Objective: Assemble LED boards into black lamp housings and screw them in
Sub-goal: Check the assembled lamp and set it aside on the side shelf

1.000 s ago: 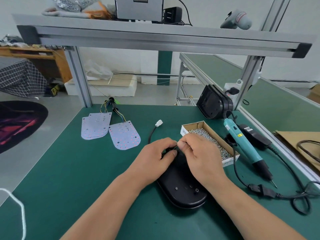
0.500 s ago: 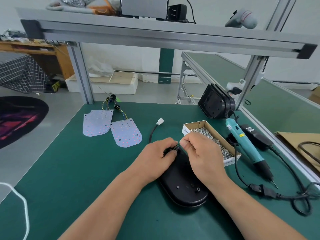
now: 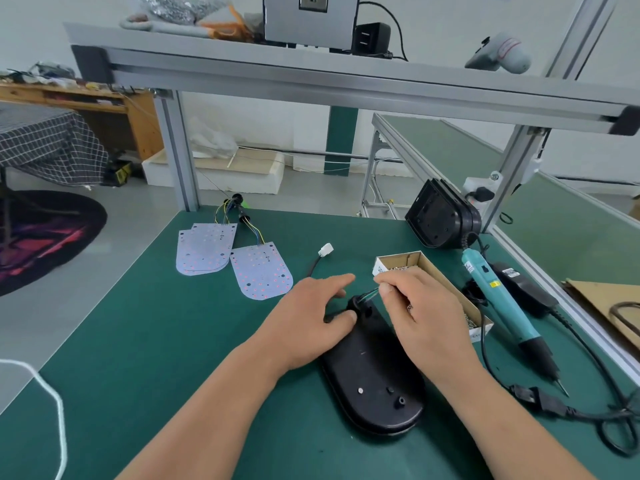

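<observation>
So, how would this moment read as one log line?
left hand presses housing | right hand pinches wires at far end | screwdriver lies untouched

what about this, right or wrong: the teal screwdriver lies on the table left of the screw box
Wrong side. In the head view the teal screwdriver lies on the table right of the screw box, not left.
</observation>
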Motion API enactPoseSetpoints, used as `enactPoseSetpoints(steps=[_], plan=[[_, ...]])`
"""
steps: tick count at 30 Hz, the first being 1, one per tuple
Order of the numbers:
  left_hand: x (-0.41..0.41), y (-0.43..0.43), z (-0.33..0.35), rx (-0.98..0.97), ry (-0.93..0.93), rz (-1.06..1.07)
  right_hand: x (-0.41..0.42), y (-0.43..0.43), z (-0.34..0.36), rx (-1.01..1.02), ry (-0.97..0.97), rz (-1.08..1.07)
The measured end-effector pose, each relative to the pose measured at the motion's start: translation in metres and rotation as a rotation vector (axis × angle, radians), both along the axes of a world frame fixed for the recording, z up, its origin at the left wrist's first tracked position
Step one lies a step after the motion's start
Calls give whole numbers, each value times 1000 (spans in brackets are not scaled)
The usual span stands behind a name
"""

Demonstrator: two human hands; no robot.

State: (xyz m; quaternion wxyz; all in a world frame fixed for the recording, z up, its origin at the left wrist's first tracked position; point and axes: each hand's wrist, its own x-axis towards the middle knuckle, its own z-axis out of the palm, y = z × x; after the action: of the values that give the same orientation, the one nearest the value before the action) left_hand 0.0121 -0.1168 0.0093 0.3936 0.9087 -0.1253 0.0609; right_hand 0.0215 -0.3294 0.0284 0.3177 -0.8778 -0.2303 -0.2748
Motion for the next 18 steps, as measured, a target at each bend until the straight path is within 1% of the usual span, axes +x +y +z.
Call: enactPoseSetpoints(steps=[2, 5, 7, 9, 11, 14, 16, 18], plan=[[0, 5, 4, 38, -6, 11, 2, -1, 1, -47, -37, -20], [2, 12, 8, 150, 11, 24, 5, -3, 4, -134, -98, -33], [2, 13, 7, 211, 24, 6, 7, -3, 6, -224, -166, 4], [3, 10, 6, 231, -3, -18, 7, -2, 9, -321, -212, 53], [2, 4, 3, 132, -43, -42, 7, 0, 10, -362, -198, 86], [2, -4, -2, -81, -80, -65, 5, 2, 9, -334, -158, 77], [2, -8, -4, -146, -71, -66, 5, 3, 7, -304, -136, 72], [4, -9, -7, -153, -81, -86, 5, 4, 7, -269, -90, 79]])
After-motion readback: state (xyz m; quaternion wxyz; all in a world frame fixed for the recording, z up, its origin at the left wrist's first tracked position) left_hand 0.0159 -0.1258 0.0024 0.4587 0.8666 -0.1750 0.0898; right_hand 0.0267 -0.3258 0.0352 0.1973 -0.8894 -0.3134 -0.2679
